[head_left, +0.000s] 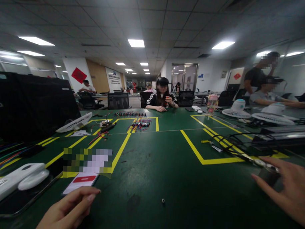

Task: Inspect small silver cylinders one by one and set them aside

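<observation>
In the head view, the right hand (pixel 291 186) is curled around a dark cylindrical part (pixel 268 177) with a shiny metal end, over at the near right of the table (pixel 150 171). Thumb's on one side, fingers on the other, so it looks gripped to me. The left hand (pixel 69 206), near left, is half curled with the thumb resting up by the forefinger. Nothing shows between them, but honestly can't tell if something tiny is tucked in there. It's just beside a phone (pixel 84 179) with a red patch on its screen.

A small metal piece (pixel 162 201) sits by itself near the middle, well apart from both hands. Black cables (pixel 238 144) lie just beyond the right hand, partly across the yellow tape (pixel 223 161). Farther off, left of centre, there's a wire bundle (pixel 142 124) and a row of small parts (pixel 129 114). A co-worker (pixel 161 99) sits at the far side.

Progress-wise, I'd call it partway at best: the cylindrical part is in hand, but the metal piece is loose and not joined to anything. Can't spot anything clearly finished, and can't tell whether the cables connect to that part.
</observation>
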The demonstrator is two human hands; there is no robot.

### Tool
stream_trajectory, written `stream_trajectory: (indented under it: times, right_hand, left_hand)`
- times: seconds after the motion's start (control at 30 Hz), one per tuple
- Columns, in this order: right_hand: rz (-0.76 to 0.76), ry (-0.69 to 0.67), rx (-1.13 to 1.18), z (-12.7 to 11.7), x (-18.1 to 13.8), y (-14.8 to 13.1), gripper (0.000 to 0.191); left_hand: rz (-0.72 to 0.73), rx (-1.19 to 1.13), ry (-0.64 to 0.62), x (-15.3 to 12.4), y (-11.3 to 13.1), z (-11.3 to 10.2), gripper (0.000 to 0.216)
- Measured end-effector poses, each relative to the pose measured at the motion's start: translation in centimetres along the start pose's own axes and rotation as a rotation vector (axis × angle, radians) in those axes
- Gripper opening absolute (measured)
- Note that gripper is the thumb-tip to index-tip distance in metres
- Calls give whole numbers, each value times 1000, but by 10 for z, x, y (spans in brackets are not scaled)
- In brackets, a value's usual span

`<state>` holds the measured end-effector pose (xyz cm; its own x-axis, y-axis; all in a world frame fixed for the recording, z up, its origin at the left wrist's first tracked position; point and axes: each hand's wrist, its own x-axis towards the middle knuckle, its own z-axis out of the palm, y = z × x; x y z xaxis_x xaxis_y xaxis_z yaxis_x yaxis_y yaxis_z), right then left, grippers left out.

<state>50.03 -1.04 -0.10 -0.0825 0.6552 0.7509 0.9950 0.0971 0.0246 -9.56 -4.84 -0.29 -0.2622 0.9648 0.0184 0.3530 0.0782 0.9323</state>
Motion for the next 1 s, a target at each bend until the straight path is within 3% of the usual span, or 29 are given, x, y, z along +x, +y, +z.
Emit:
stream_trajectory:
  times: [0.13,0.23,0.33,0.5,0.7,0.8,1.0]
  right_hand:
    - [-295,-48,167,-12,8,-69,44]
    - [-316,-174,431,-10,6,-120,35]
    - [-311,-387,653,-6,9,-170,30]
    - [-342,-662,858,-5,26,-234,36]
    - [-390,-782,864,-4,36,-254,19]
    - [-384,-767,866,-1,34,-252,13]
    - [-360,-699,915,-1,29,-235,17]
  left_hand:
    - [6,-1,-19,1,-2,1,29]
    - [7,-8,-34,2,-4,2,33]
    - [-5,-4,-29,2,-4,2,33]
    - [-7,0,-25,2,-5,1,34]
    - [-21,25,-79,3,-5,-1,38]
    - [-21,11,-60,2,-4,0,39]
    - [-26,-18,-33,-1,-1,1,37]
